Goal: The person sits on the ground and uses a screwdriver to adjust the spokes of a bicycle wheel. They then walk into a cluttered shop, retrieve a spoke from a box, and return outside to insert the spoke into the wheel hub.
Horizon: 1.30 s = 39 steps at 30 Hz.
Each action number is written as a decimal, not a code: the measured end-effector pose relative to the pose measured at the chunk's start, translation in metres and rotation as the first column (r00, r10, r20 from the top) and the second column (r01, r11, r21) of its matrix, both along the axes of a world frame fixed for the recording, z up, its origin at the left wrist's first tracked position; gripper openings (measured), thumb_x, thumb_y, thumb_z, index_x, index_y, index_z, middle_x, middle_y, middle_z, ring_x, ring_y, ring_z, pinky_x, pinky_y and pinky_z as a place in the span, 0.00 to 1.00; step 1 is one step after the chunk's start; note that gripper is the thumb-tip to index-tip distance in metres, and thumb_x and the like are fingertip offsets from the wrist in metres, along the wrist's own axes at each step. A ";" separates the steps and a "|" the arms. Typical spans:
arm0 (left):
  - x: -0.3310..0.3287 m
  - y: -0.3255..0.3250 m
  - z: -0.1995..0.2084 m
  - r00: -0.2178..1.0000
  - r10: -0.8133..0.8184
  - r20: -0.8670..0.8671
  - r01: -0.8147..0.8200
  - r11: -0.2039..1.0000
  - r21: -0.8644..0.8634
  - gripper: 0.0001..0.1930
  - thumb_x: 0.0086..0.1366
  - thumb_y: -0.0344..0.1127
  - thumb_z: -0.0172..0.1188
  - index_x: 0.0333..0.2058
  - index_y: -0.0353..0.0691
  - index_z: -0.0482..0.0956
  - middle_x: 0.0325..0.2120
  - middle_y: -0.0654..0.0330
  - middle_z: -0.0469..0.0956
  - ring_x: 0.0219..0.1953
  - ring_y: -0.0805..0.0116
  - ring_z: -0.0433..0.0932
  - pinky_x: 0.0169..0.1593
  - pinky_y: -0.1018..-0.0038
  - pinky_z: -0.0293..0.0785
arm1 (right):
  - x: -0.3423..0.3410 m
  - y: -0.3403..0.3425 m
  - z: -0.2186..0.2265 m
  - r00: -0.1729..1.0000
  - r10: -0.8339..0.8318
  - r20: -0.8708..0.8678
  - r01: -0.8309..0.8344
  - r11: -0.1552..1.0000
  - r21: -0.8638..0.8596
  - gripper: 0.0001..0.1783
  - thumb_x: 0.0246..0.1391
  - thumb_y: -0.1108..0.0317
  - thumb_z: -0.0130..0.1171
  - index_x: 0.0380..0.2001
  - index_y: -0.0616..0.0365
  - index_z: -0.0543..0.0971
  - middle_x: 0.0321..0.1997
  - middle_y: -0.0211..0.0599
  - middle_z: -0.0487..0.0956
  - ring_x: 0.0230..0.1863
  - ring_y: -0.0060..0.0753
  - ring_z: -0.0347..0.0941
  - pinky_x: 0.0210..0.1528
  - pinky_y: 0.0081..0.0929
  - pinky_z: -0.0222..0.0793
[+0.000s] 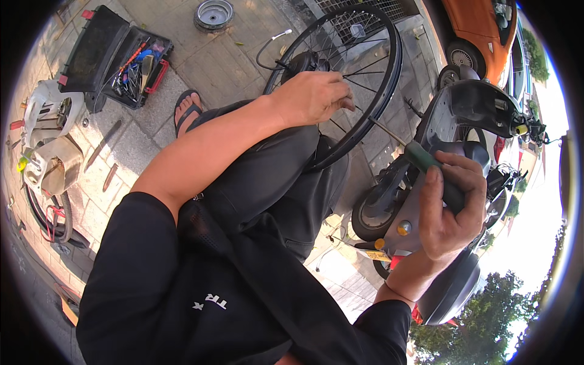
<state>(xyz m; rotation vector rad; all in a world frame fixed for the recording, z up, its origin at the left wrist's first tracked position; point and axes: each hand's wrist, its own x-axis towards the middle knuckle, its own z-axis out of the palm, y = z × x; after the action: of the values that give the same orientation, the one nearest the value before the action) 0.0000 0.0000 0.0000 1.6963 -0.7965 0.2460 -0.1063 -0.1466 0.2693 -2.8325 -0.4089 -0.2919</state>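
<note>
A black spoked wheel (389,79) with a thick dark hub (302,65) leans against my knees. A cable with a white connector (281,34) comes out of the hub. My left hand (316,97) is over the spokes with its fingers curled closed; whether a spoke or something small is between the fingertips is hidden. My right hand (450,201) grips a screwdriver (420,156) by its dark green handle. The thin metal shaft points up and left, and its tip meets the wheel's rim on the right side.
At the upper left lies an open black toolbox (131,73) full of tools. Cut-open white plastic jugs (61,164) and a tire (61,225) are at the far left. A metal wheel rim (213,15) lies ahead. On the right stand a grey scooter (410,201) and an orange car (477,24).
</note>
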 end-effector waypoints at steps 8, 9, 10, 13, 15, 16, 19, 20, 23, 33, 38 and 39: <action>0.002 0.002 -0.017 0.998 0.062 0.019 -0.062 0.998 0.026 0.04 0.60 0.30 0.66 0.32 0.39 0.80 0.30 0.58 0.78 0.35 0.52 0.82 0.37 0.60 0.81 | 0.012 0.009 -0.007 0.997 -0.070 -0.029 0.072 0.996 0.047 0.07 0.61 0.76 0.64 0.38 0.65 0.75 0.45 0.50 0.82 0.36 0.23 0.75 0.39 0.21 0.71; 0.001 0.001 -0.015 0.998 0.059 0.008 -0.059 0.997 0.040 0.04 0.60 0.30 0.66 0.32 0.39 0.80 0.30 0.58 0.78 0.35 0.52 0.82 0.37 0.60 0.81 | 0.012 0.008 -0.008 0.995 -0.094 -0.036 0.096 0.992 0.077 0.07 0.62 0.76 0.64 0.38 0.65 0.75 0.45 0.50 0.82 0.36 0.23 0.75 0.39 0.21 0.71; -0.001 0.000 -0.013 0.999 0.055 -0.003 -0.054 0.997 0.053 0.04 0.60 0.30 0.66 0.32 0.40 0.81 0.30 0.57 0.78 0.35 0.52 0.82 0.37 0.60 0.81 | 0.013 0.004 -0.009 0.997 -0.074 -0.012 0.075 0.993 0.093 0.09 0.58 0.79 0.66 0.38 0.67 0.76 0.44 0.49 0.83 0.39 0.30 0.79 0.42 0.24 0.76; -0.003 -0.001 -0.009 0.998 0.054 -0.011 -0.053 0.995 0.080 0.03 0.59 0.30 0.66 0.32 0.40 0.81 0.31 0.57 0.78 0.36 0.53 0.82 0.37 0.61 0.81 | 0.011 0.000 -0.006 0.996 -0.086 -0.017 0.088 0.993 0.085 0.09 0.58 0.79 0.67 0.38 0.67 0.76 0.45 0.50 0.83 0.40 0.30 0.80 0.43 0.24 0.76; -0.003 0.000 -0.009 0.998 0.062 -0.014 -0.060 0.994 0.087 0.03 0.59 0.30 0.66 0.32 0.41 0.81 0.31 0.57 0.79 0.36 0.53 0.83 0.38 0.61 0.82 | 0.011 0.002 -0.005 0.996 -0.084 -0.018 0.085 0.993 0.082 0.09 0.57 0.79 0.67 0.38 0.67 0.76 0.44 0.50 0.83 0.41 0.31 0.80 0.44 0.25 0.75; -0.003 0.000 -0.009 0.997 0.068 -0.019 -0.066 0.994 0.088 0.03 0.58 0.30 0.65 0.32 0.41 0.81 0.31 0.57 0.79 0.36 0.53 0.83 0.38 0.61 0.82 | 0.013 0.003 -0.007 0.997 -0.074 -0.013 0.075 0.993 0.095 0.09 0.57 0.79 0.67 0.38 0.67 0.76 0.44 0.50 0.83 0.40 0.31 0.80 0.44 0.25 0.75; -0.004 0.002 -0.009 0.997 0.074 -0.019 -0.072 0.995 0.075 0.04 0.58 0.29 0.65 0.32 0.41 0.81 0.32 0.56 0.79 0.37 0.53 0.83 0.38 0.60 0.82 | 0.016 0.003 -0.007 0.999 -0.051 0.008 0.051 0.996 0.078 0.08 0.57 0.79 0.67 0.37 0.66 0.77 0.43 0.51 0.83 0.40 0.31 0.80 0.44 0.25 0.75; -0.004 0.002 -0.009 0.997 0.074 -0.017 -0.073 0.995 0.069 0.04 0.57 0.29 0.65 0.32 0.41 0.82 0.32 0.56 0.79 0.37 0.53 0.83 0.38 0.60 0.82 | 0.016 0.003 -0.006 0.999 -0.044 0.015 0.043 0.997 0.064 0.08 0.56 0.79 0.67 0.37 0.66 0.77 0.43 0.51 0.83 0.40 0.32 0.80 0.44 0.26 0.75; -0.005 0.004 -0.007 0.996 0.088 -0.020 -0.086 0.991 0.101 0.04 0.57 0.29 0.64 0.32 0.41 0.82 0.33 0.56 0.79 0.37 0.52 0.82 0.38 0.59 0.81 | 0.018 0.006 -0.006 0.998 -0.056 0.016 0.055 0.995 0.079 0.08 0.56 0.79 0.68 0.36 0.66 0.77 0.42 0.51 0.84 0.40 0.32 0.80 0.45 0.27 0.75; -0.006 0.008 -0.010 0.993 0.116 -0.008 -0.115 0.988 0.100 0.03 0.58 0.28 0.63 0.32 0.41 0.82 0.31 0.55 0.79 0.36 0.51 0.82 0.37 0.59 0.81 | 0.022 0.003 -0.006 0.999 -0.037 -0.001 0.037 0.997 0.063 0.08 0.59 0.78 0.65 0.37 0.65 0.75 0.44 0.51 0.83 0.34 0.24 0.76 0.38 0.21 0.72; -0.005 0.005 -0.010 0.995 0.101 0.028 -0.102 0.993 0.065 0.03 0.57 0.28 0.63 0.31 0.40 0.81 0.29 0.56 0.78 0.34 0.52 0.82 0.37 0.60 0.81 | 0.018 0.003 -0.007 0.995 -0.097 -0.025 0.100 0.983 0.156 0.09 0.58 0.81 0.65 0.38 0.67 0.74 0.44 0.52 0.82 0.29 0.22 0.76 0.32 0.18 0.71; -0.005 0.005 -0.011 0.994 0.106 0.033 -0.108 0.992 0.059 0.02 0.57 0.28 0.63 0.31 0.40 0.81 0.29 0.56 0.77 0.34 0.52 0.82 0.37 0.60 0.81 | 0.018 0.002 -0.007 0.995 -0.095 -0.025 0.098 0.982 0.164 0.09 0.58 0.81 0.65 0.38 0.67 0.74 0.44 0.52 0.82 0.30 0.22 0.76 0.32 0.18 0.71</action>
<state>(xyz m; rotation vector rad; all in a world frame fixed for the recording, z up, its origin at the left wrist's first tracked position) -0.0048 0.0045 -0.0107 1.7989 -0.7428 0.3245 -0.0879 -0.1442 0.2618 -2.6938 -0.2327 -0.3051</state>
